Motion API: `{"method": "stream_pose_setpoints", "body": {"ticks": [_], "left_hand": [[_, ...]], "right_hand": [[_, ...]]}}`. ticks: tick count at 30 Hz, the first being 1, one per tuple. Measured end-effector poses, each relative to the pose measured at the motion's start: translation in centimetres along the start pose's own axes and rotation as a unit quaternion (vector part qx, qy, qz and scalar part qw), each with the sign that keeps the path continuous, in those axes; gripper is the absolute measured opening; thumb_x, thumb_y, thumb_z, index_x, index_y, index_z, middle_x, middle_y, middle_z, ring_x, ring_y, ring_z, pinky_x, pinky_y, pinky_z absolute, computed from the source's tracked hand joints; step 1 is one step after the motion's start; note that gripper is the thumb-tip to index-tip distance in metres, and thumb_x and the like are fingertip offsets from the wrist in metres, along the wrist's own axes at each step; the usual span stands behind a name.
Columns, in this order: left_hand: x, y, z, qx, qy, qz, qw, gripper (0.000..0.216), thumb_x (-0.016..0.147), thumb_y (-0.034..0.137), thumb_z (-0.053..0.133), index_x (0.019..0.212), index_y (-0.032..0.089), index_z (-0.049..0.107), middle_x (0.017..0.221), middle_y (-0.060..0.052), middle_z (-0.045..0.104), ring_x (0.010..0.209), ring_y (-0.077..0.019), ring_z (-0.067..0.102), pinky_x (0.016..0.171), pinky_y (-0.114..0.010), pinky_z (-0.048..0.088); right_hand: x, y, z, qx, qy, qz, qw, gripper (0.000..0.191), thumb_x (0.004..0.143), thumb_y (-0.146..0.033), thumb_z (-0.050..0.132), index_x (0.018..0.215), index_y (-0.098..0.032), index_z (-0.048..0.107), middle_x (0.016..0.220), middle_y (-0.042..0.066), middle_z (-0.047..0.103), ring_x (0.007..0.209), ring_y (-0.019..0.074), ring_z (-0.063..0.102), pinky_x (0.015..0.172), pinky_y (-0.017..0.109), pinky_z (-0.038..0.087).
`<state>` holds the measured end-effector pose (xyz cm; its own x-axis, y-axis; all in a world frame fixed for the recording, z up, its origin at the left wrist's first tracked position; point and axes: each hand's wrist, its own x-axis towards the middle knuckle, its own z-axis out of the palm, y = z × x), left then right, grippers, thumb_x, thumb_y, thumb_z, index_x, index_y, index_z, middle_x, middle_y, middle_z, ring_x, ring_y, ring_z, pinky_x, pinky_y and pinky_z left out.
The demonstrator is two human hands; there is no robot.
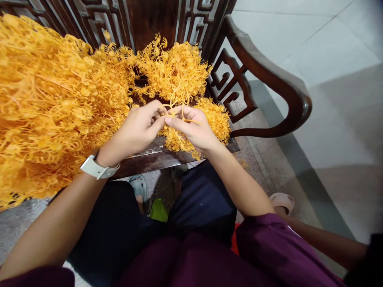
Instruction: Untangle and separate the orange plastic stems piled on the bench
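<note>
My left hand and my right hand meet over the seat of a dark carved wooden chair. Both pinch the thin stems of an orange plastic flower sprig that fans out above my fingers. The fingers of each hand are closed on the stems. A smaller orange bunch lies on the seat just under and right of my right hand. A white watch sits on my left wrist.
A big heap of the same orange plastic sprigs fills the left of the seat. The chair's curved armrest stands at right, with pale floor tiles beyond. My dark-trousered knees are below; another person's arm shows at lower right.
</note>
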<state>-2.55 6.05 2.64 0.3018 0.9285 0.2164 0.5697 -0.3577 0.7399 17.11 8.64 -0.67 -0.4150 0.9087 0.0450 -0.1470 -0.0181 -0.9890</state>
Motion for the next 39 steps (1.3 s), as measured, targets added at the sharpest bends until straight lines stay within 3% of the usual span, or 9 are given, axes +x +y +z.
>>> {"method": "stream_pose_setpoints", "body": {"ticks": [4, 7, 12, 16, 20, 23, 26, 32, 39], "left_hand": [[-0.1, -0.1, -0.3, 0.140, -0.051, 0.043, 0.988, 0.012, 0.103, 0.024, 0.059, 0.092, 0.021, 0.064, 0.078, -0.004, 0.066, 0.071, -0.0224, 0.058, 0.072, -0.037, 0.041], [-0.1, 0.3, -0.5, 0.121, -0.061, 0.038, 0.990, 0.012, 0.103, 0.023, 0.058, 0.097, 0.021, 0.068, 0.082, -0.004, 0.069, 0.073, -0.0222, 0.060, 0.075, -0.037, 0.042], [0.0, 0.5, -0.5, 0.019, -0.024, 0.003, 1.000, 0.018, 0.103, 0.035, 0.063, 0.097, 0.021, 0.071, 0.085, -0.004, 0.074, 0.076, -0.0216, 0.064, 0.072, -0.036, 0.044], [0.2, 0.1, -0.1, -0.066, -0.012, -0.001, 0.998, 0.019, 0.103, 0.037, 0.063, 0.092, 0.022, 0.066, 0.083, -0.004, 0.070, 0.076, -0.0210, 0.062, 0.072, -0.036, 0.047], [0.5, 0.3, 0.2, -0.195, -0.010, -0.024, 0.980, 0.023, 0.104, 0.042, 0.067, 0.092, 0.023, 0.061, 0.077, -0.003, 0.064, 0.071, -0.0192, 0.060, 0.071, -0.037, 0.051], [0.6, 0.6, 0.4, -0.263, -0.030, -0.066, 0.962, 0.030, 0.101, 0.052, 0.072, 0.094, 0.025, 0.062, 0.075, -0.002, 0.061, 0.067, -0.0183, 0.058, 0.067, -0.036, 0.052], [0.6, 0.9, 0.6, -0.324, -0.039, -0.101, 0.940, 0.033, 0.096, 0.052, 0.079, 0.092, 0.025, 0.062, 0.076, -0.001, 0.058, 0.064, -0.0160, 0.054, 0.062, -0.035, 0.049], [0.2, 2.1, 1.6, -0.451, -0.047, -0.108, 0.885, 0.028, 0.087, 0.029, 0.081, 0.087, 0.024, 0.054, 0.071, 0.001, 0.049, 0.063, -0.0149, 0.054, 0.064, -0.036, 0.053], [-0.1, 2.6, 2.3, -0.371, -0.024, -0.094, 0.923, 0.033, 0.090, 0.047, 0.074, 0.086, 0.026, 0.048, 0.067, 0.000, 0.044, 0.070, -0.0200, 0.060, 0.068, -0.042, 0.055]], "right_hand": [[0.1, 0.0, -0.4, -0.049, 0.024, -0.039, 0.998, 0.016, 0.087, -0.034, 0.082, 0.089, -0.020, 0.073, 0.078, -0.001, 0.064, 0.071, 0.0128, 0.051, 0.065, 0.028, 0.045], [-0.1, -0.7, -0.8, -0.042, 0.031, -0.014, 0.999, 0.015, 0.088, -0.032, 0.077, 0.082, -0.021, 0.070, 0.075, -0.002, 0.061, 0.064, 0.0112, 0.042, 0.057, 0.027, 0.035], [-0.7, -1.3, -1.1, -0.057, -0.015, 0.000, 0.998, 0.032, 0.081, -0.043, 0.092, 0.080, -0.021, 0.069, 0.064, -0.006, 0.047, 0.059, 0.0102, 0.033, 0.055, 0.027, 0.025], [-0.4, -0.8, -1.8, -0.106, -0.048, -0.038, 0.993, 0.035, 0.083, -0.049, 0.092, 0.081, -0.020, 0.074, 0.067, -0.004, 0.056, 0.064, 0.0115, 0.041, 0.060, 0.028, 0.034], [-0.1, -0.7, -1.8, -0.064, -0.099, -0.056, 0.991, 0.035, 0.088, -0.053, 0.087, 0.083, -0.021, 0.075, 0.079, -0.001, 0.068, 0.074, 0.0134, 0.057, 0.080, 0.032, 0.053], [-0.1, -0.8, -1.4, -0.041, -0.095, -0.049, 0.993, 0.038, 0.087, -0.056, 0.087, 0.081, -0.022, 0.073, 0.078, 0.000, 0.068, 0.075, 0.0152, 0.060, 0.086, 0.035, 0.057], [-0.2, -1.0, -1.1, -0.034, -0.088, -0.041, 0.995, 0.041, 0.085, -0.058, 0.088, 0.077, -0.022, 0.070, 0.075, 0.000, 0.066, 0.074, 0.0156, 0.059, 0.082, 0.035, 0.059], [-0.2, -1.6, -1.0, 0.030, -0.088, -0.030, 0.995, 0.044, 0.082, -0.057, 0.088, 0.073, -0.021, 0.064, 0.075, 0.000, 0.060, 0.073, 0.0146, 0.058, 0.071, 0.031, 0.055], [0.0, -1.4, -1.3, 0.081, -0.132, -0.040, 0.987, 0.055, 0.079, -0.068, 0.085, 0.068, -0.023, 0.054, 0.065, -0.002, 0.048, 0.058, 0.0116, 0.042, 0.051, 0.028, 0.040]]}}
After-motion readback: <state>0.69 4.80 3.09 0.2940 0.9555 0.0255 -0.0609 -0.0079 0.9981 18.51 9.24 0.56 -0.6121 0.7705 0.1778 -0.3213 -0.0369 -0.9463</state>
